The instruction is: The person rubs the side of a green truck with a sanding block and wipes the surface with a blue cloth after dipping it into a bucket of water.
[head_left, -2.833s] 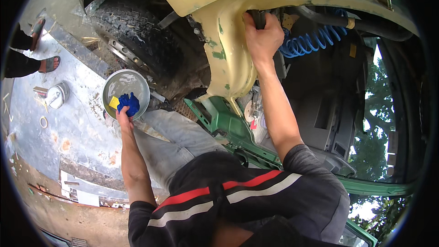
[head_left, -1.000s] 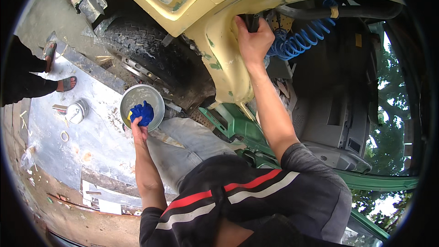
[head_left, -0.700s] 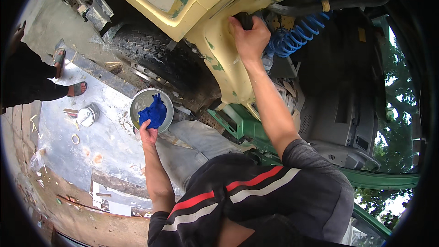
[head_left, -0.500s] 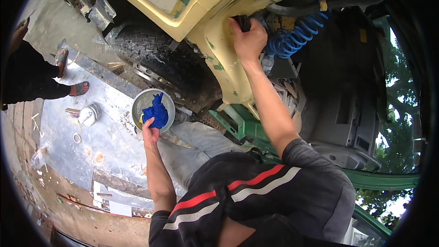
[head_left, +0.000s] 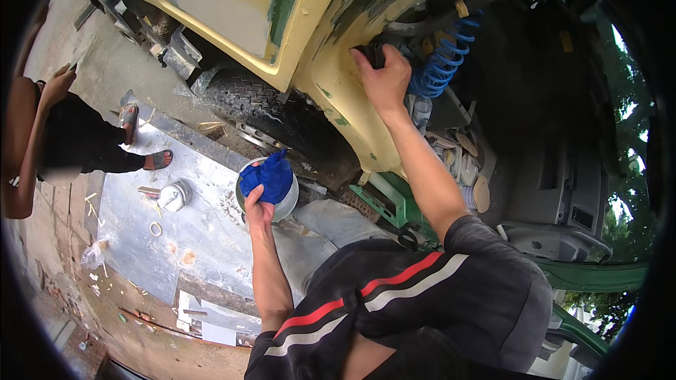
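Left hand [head_left: 258, 205]: fingers closed around a crumpled blue cloth [head_left: 268, 176], held directly over a round metal bowl [head_left: 286, 200], the cloth covering most of the bowl's opening. Right hand [head_left: 384, 79]: raised, fingers curled tight over a dark sanding block [head_left: 370, 54] pressed flat against the yellow vehicle panel [head_left: 331, 77], which showed patches of green along its edges. 1 tyre [head_left: 267, 109] sat below the panel, just behind the bowl. 1 coiled blue hose [head_left: 440, 63] hung just right of the right hand. 1 small round tin [head_left: 173, 195] lay on the grey floor sheet [head_left: 134, 236], well left of the bowl. Another person [head_left: 63, 137] in sandals stood at the left edge, well apart from both hands.
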A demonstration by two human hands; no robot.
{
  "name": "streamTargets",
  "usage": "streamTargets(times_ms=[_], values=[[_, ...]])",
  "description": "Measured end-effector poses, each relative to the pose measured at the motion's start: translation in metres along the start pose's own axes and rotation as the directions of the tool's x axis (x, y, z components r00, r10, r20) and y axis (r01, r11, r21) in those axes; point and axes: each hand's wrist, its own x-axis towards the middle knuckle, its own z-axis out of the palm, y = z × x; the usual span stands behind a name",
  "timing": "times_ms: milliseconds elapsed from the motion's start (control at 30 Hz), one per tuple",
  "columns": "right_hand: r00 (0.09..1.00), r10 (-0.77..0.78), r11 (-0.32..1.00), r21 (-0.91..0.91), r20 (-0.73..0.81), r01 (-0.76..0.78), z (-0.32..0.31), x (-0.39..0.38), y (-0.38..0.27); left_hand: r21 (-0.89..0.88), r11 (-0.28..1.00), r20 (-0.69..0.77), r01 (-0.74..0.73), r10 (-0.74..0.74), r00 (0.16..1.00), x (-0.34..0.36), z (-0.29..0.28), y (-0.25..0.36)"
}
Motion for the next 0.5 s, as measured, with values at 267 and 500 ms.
streamTargets(times_ms=[267, 500], values=[[0.619, 0.408, 0.453, 0.439, 0.671, -0.776, -0.003, -0.123, 0.011, -0.025, 0.999, 0.212, 0.022, -0.016, 0.977, -0.013, 0.168, 0.008], [0.559, 0.242, -0.027, 0.582, 0.793, -0.813, -0.006, -0.126, -0.031, 0.276, 0.957, 0.235, 0.087, -0.156, 0.959, 0.003, 0.215, 0.012]])
